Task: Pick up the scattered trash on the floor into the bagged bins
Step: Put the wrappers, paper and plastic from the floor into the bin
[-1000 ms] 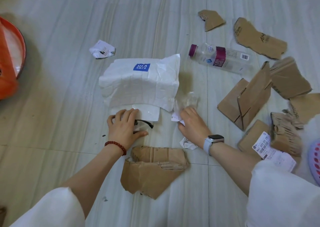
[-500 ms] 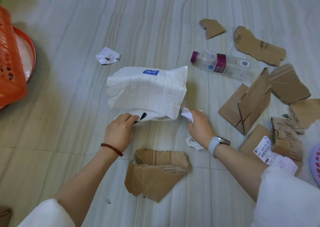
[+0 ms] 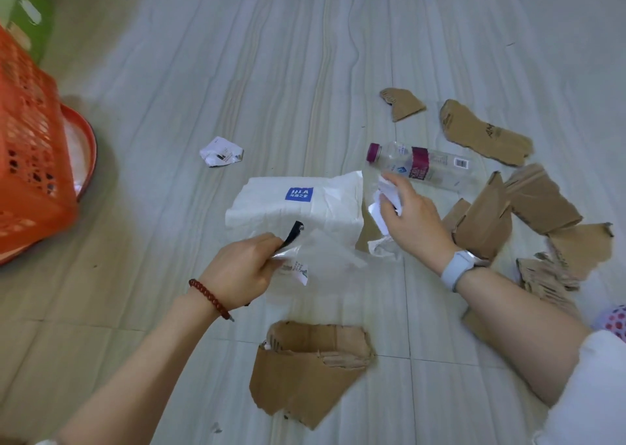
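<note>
Left hand grip pinching clear plastic wrap and a black strip; right hand grip bunching crumpled paper scraps, likely gathering handfuls for binning. Orange bin at nine o'clock; torn cardboard at six, plastic bottle at one, on floor.

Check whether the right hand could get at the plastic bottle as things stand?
Probably not yet. The bottle lies on bare floor just beyond the right hand, with nothing between them, but that hand is already gripping crumpled paper scraps, so it would have to drop them first.
</note>
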{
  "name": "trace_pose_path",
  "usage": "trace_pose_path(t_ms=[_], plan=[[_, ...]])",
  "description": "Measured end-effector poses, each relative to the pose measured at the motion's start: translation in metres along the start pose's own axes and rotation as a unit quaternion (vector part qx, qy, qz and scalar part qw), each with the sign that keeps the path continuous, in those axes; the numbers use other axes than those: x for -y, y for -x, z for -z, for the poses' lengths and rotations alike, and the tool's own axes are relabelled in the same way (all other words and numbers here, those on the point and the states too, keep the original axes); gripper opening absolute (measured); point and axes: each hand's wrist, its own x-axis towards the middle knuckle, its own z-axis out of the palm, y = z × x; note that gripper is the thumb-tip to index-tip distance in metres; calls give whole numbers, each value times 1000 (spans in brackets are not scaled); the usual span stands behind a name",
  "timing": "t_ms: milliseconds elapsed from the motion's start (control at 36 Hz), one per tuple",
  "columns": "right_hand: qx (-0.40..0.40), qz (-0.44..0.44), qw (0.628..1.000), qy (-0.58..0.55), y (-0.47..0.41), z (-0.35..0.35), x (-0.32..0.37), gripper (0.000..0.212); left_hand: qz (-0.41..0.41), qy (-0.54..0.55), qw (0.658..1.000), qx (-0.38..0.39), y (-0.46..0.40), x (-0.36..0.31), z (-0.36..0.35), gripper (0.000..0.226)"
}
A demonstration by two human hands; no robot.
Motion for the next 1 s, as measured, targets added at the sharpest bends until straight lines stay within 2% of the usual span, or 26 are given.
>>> trace_pose_path(t_ms=[83,167,250,333,389,500,556,694,778,861,917,1000], plan=[[49,92,991,81,-20,-10,25,44,-17,-61,997,-40,-13,12,10,13],[130,134,968,169,-36,-26,46,52,14,-103,994,-29,-29,29,12,7],[201,117,942,242,-46,-47,45,80,1,-137,990,-13,-46,42,8,5],[243,68,929,270,-48,-66,31,96,49,-206,975,62,-59,48,-5,26],[246,51,921,296,-45,-73,19,89,69,-227,965,111,-65,50,-14,33],[219,87,905,355,-38,-76,1,39,72,-224,961,144,-69,52,-32,37],[211,99,909,346,-35,-76,-4,27,67,-215,964,143,-69,53,-38,36],[154,40,950,270,-35,-78,-16,27,63,-209,955,200,-71,51,-48,42],[166,-24,957,238,-38,-76,-20,54,61,-202,950,232,-65,51,-62,40],[184,-69,954,227,-45,-74,-22,79,56,-208,954,208,-52,52,-78,38],[204,-114,955,185,-51,-75,-25,85,56,-202,960,184,-44,49,-84,32],[206,-157,957,131,-57,-77,-28,65,63,-198,963,170,-38,46,-86,29]])
